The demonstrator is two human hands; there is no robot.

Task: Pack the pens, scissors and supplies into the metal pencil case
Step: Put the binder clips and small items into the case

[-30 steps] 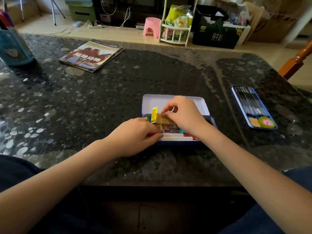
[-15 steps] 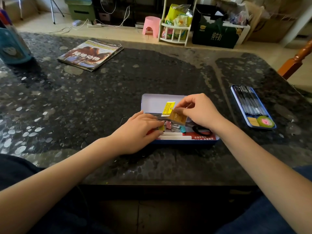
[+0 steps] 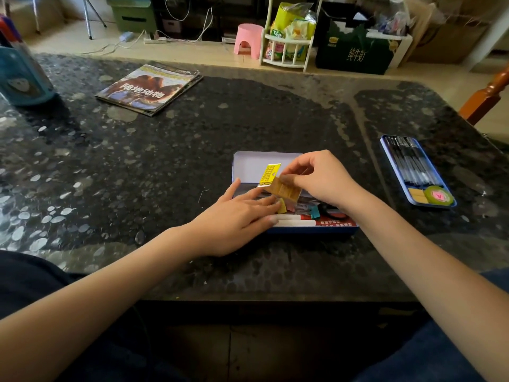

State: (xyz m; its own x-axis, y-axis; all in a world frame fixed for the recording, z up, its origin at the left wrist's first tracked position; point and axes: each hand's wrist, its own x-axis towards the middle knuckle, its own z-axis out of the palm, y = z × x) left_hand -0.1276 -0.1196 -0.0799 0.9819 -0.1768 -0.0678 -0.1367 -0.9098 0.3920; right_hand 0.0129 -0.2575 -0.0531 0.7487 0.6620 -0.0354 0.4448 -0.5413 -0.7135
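Head view: open blue metal pencil case (image 3: 311, 230), pale inside, crammed.

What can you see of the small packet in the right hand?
The packet is a small flat tan card or paper pack with fine print, with a yellow printed label sticking up from its left end. It is tilted, off the contents, above the open case. The right hand pinches its upper right edge between thumb and fingertips. The left hand lies flat just below with fingers straight; whether it touches the packet is unclear. Its contents cannot be seen.
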